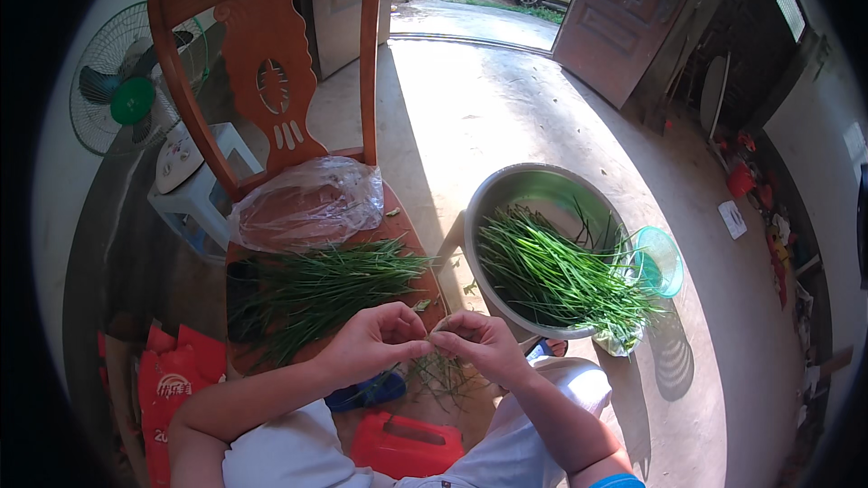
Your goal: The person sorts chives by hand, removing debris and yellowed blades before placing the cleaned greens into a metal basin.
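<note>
My left hand (381,339) and my right hand (480,346) meet fingertip to fingertip in front of me. Between their thumbs and fingers they pinch a small bit of greens (431,337), mostly hidden by the fingers. Just beyond my left hand, a heap of long green chives (339,278) lies across the seat of a wooden chair (400,217). Beyond my right hand, more chives (556,264) fill much of a metal basin (475,217), some hanging over its rim. Thin green scraps (444,379) show below my hands.
A crumpled clear plastic bag (312,203) lies against the chair back. A red plastic container (407,444) is between my legs. A green plastic basket (658,261) stands beside the basin. To the left are a fan (132,100), a plastic stool (196,200) and a red bag (180,379).
</note>
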Tool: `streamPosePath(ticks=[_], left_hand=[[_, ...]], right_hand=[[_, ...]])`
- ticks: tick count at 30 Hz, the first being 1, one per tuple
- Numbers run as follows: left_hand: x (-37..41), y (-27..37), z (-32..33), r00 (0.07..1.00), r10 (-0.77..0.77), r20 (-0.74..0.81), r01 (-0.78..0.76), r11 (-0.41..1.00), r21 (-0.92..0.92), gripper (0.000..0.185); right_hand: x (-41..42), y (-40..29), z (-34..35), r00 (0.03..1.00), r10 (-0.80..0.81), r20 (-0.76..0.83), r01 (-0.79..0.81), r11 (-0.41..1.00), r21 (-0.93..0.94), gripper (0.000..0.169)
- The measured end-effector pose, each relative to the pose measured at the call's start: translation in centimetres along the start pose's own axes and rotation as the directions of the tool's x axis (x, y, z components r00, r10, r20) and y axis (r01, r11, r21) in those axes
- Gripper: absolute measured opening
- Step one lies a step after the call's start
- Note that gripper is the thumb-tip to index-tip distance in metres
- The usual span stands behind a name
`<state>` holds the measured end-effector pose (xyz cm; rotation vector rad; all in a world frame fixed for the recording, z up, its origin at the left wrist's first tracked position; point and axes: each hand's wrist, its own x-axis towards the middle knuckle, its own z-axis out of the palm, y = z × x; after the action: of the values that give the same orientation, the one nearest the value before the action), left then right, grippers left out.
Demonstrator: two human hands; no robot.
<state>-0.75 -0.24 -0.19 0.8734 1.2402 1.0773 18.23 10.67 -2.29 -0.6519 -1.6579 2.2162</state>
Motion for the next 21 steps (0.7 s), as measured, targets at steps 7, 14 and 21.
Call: streamPosePath(ticks=[7,14,21], left_hand=[[0.0,0.2,0.0,1.000,-0.015,-0.008,0.015,1.000,0.012,0.020],[-0.1,0.1,-0.2,0.997,-0.073,-0.002,0.073,0.995,-0.069,0.020],[0.0,-0.2,-0.2,0.993,-0.102,0.056,0.108,0.986,-0.127,0.021]], right_hand=[[-0.2,-0.5,-0.1,0.997,-0.024,-0.067,0.020,0.998,-0.058,0.022],[0.7,-0.5,-2.0,0.966,-0.128,-0.225,0.173,0.965,0.195,0.018],[0.4,0.0,0.0,0.999,0.003,-0.049,0.002,0.995,0.101,0.026]])
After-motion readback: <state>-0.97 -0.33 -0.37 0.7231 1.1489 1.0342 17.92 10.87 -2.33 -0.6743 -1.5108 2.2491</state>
